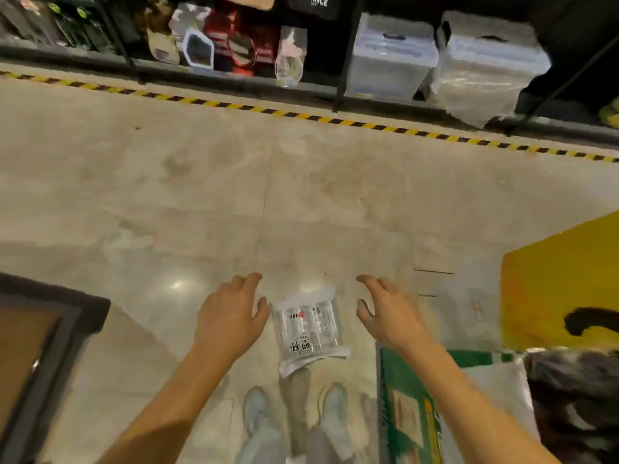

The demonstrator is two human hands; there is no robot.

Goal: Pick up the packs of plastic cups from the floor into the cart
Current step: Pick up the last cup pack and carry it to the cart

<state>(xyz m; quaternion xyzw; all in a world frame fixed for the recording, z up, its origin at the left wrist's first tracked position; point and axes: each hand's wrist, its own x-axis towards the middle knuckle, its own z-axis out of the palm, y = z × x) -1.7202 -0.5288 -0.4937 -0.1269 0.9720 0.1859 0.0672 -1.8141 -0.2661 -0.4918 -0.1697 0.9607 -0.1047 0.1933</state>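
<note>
A clear pack of plastic cups [308, 326] with black print lies on the pale tiled floor, just ahead of my feet. My left hand [231, 316] hovers at its left side, fingers loosely spread, thumb close to the pack's left edge. My right hand [382, 313] hovers to the right of the pack, fingers relaxed, a small gap from it. Neither hand holds anything. At the lower right is a green-and-white edge that may be the cart [408, 406]; I cannot tell for sure.
A shelf [234, 68] with bags, a clear cup and plastic boxes runs along the back, behind yellow-black floor tape [301, 115]. A dark-framed object [50, 329] sits at the left. A yellow shape [562, 283] lies at the right.
</note>
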